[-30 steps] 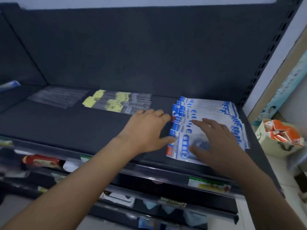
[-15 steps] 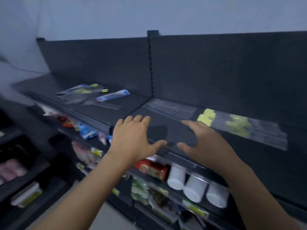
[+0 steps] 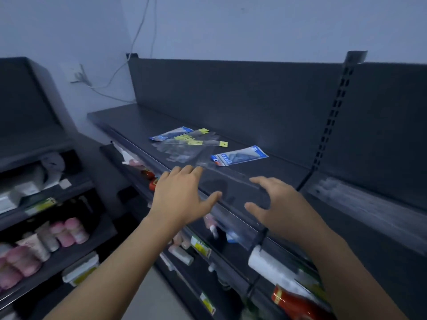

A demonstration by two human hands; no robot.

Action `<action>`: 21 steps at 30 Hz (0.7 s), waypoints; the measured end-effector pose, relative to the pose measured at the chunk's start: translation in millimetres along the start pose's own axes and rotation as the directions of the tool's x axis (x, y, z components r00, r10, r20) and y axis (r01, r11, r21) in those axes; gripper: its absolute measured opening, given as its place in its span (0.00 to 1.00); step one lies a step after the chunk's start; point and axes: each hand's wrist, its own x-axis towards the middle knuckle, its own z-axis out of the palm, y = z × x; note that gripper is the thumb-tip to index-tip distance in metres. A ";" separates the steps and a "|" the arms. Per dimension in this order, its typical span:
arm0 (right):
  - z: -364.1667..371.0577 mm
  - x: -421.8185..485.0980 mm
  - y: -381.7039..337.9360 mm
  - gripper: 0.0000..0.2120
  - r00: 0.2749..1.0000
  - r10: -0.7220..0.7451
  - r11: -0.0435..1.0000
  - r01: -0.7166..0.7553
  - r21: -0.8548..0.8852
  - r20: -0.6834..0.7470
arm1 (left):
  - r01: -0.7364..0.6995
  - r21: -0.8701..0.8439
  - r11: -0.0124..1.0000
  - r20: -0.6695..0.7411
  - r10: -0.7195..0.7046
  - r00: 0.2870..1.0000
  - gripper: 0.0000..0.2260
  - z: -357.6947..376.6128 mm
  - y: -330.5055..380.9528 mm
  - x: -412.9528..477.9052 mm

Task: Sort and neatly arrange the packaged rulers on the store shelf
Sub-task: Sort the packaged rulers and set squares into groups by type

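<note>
Dim bluish light, soft motion blur, wide-angle bowing at edges

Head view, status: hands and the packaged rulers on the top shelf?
Left hand open, right hand open, both empty at the dark shelf front edge. Clear, yellow-tagged and blue-white ruler packets lie jumbled beyond, untouched. Path to them unobstructed.

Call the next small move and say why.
Probably reach the right hand forward to the nearest blue-labelled pack: both it and the left hand hover empty over the shelf edge, and that pack lies askew, apart from the yellow-tagged packs.
</note>
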 end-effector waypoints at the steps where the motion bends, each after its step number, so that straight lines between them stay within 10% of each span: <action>1: 5.6 18.8 -1.5 0.25 0.999 0.000 1.000 0.000 -0.013 0.034 | 0.000 0.002 1.000 0.009 0.000 1.000 0.32 9.2 -10.1 12.8; 13: 76.1 217.7 -30.4 0.20 0.985 0.042 0.993 -0.022 -0.118 0.169 | 0.070 -0.024 0.997 0.155 -0.066 0.986 0.28 78.7 -128.5 188.2; 21: 100.1 282.3 -1.5 0.13 0.862 0.493 0.807 -0.402 -0.433 0.120 | -0.214 -0.061 0.975 0.234 0.223 0.946 0.30 133.7 -132.3 277.5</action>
